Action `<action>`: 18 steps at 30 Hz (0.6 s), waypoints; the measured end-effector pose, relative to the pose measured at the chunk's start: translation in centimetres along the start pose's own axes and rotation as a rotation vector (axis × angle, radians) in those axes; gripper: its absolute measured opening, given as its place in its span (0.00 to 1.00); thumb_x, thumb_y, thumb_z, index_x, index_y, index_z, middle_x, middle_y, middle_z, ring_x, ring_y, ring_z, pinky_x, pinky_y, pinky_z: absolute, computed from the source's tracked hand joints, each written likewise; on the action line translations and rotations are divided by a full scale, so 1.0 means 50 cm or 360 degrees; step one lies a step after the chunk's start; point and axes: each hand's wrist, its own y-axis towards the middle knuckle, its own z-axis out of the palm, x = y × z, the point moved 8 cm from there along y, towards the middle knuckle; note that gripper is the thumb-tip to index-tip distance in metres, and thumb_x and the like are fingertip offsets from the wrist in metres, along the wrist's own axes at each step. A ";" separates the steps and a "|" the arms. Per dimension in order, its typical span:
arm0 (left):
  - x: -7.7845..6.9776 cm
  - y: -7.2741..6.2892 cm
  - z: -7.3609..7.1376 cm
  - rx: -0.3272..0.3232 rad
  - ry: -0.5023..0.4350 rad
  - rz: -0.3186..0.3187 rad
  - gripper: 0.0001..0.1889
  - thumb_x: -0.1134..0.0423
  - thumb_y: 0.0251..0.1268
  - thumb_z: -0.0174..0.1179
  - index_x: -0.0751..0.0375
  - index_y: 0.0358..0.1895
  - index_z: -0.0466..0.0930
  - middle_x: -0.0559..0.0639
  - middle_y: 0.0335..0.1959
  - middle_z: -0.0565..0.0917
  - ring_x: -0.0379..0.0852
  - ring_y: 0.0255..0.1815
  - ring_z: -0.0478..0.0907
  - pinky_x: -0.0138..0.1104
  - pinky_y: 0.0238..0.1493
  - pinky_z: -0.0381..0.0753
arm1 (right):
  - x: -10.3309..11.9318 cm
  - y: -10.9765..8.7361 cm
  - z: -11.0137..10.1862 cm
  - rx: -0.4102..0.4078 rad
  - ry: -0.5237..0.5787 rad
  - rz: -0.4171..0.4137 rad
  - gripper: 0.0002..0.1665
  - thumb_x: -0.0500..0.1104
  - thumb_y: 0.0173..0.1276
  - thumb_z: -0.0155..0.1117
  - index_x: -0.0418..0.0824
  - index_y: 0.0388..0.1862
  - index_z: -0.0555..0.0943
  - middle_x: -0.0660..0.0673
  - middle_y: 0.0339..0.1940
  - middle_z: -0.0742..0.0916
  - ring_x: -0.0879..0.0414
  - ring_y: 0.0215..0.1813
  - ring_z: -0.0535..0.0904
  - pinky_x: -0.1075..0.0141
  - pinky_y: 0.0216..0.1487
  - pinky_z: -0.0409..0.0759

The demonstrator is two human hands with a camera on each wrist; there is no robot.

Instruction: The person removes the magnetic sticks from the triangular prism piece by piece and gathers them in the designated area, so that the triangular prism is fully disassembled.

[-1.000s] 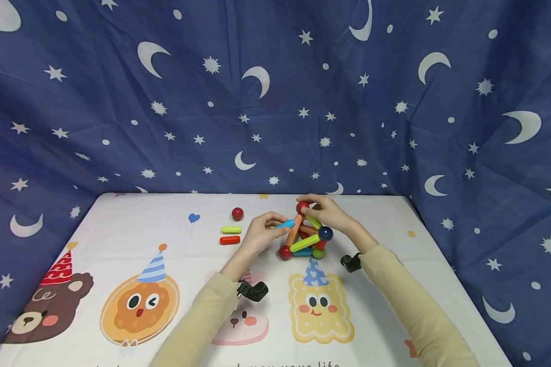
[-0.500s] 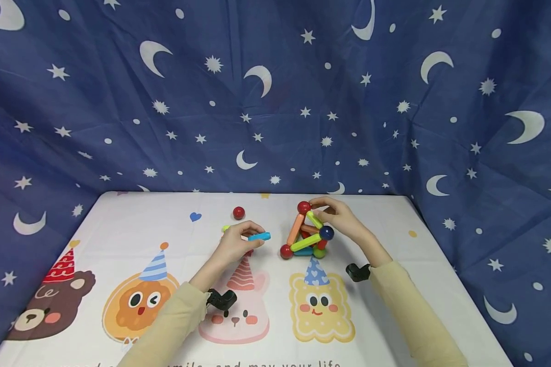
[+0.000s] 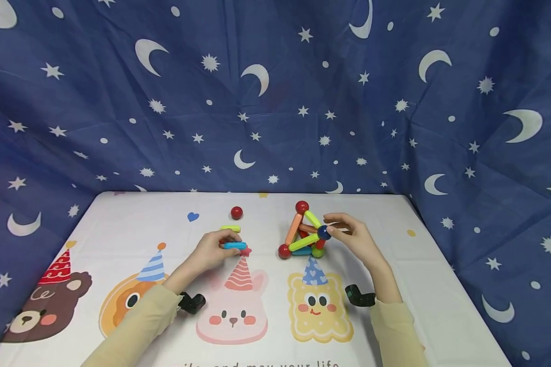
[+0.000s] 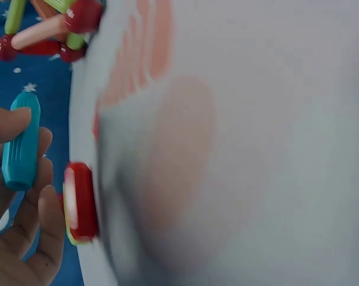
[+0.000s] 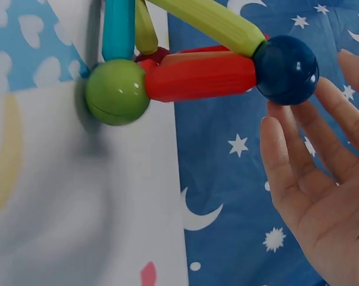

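With our left hand (image 3: 213, 250) we are pinching the blue stick (image 3: 234, 245), now drawn well away from the ball-and-stick frame (image 3: 304, 242), so probably leaving it unattached; with our right hand (image 3: 357, 239), lowered from the top, we are keeping loose, ungripping fingers at the dark blue ball (image 3: 322, 233); beyond, a green stick (image 3: 231, 229) and loose red ball (image 3: 236, 212) are lying

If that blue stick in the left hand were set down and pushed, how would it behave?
The blue stick is probably stiff: it looks straight and undented where the left hand pinches it. The grooves along its side may make it less slippery. Its long, narrow shape suggests it could roll sideways if pushed.
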 end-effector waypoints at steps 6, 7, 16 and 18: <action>0.020 0.004 -0.003 0.0025 0.0226 0.0035 0.10 0.67 0.54 0.68 0.55 0.40 0.83 0.50 0.38 0.86 0.45 0.37 0.78 0.39 0.43 0.78 | -0.016 -0.031 0.014 -0.0149 0.0083 0.0038 0.22 0.45 0.66 0.65 0.42 0.58 0.78 0.41 0.58 0.82 0.46 0.57 0.76 0.73 0.53 0.75; 0.022 0.004 -0.002 0.0036 0.0274 0.0024 0.09 0.67 0.54 0.68 0.54 0.39 0.83 0.49 0.38 0.85 0.45 0.37 0.77 0.40 0.44 0.78 | -0.017 -0.034 0.017 -0.0169 0.0097 0.0036 0.22 0.45 0.66 0.66 0.41 0.58 0.78 0.41 0.58 0.82 0.46 0.57 0.76 0.73 0.53 0.75; 0.010 0.001 0.005 0.0054 0.0649 0.0123 0.09 0.63 0.55 0.68 0.53 0.41 0.84 0.47 0.36 0.83 0.42 0.36 0.73 0.39 0.42 0.78 | -0.025 -0.045 0.028 -0.0331 0.0214 -0.0005 0.22 0.40 0.65 0.65 0.39 0.58 0.77 0.38 0.56 0.81 0.52 0.52 0.77 0.76 0.48 0.76; 0.004 0.001 0.006 0.0042 0.0704 0.0161 0.10 0.64 0.55 0.68 0.54 0.41 0.84 0.47 0.36 0.83 0.42 0.37 0.74 0.39 0.42 0.79 | -0.025 -0.045 0.028 -0.0341 0.0209 -0.0012 0.22 0.40 0.65 0.65 0.39 0.58 0.77 0.38 0.56 0.81 0.51 0.52 0.77 0.76 0.48 0.76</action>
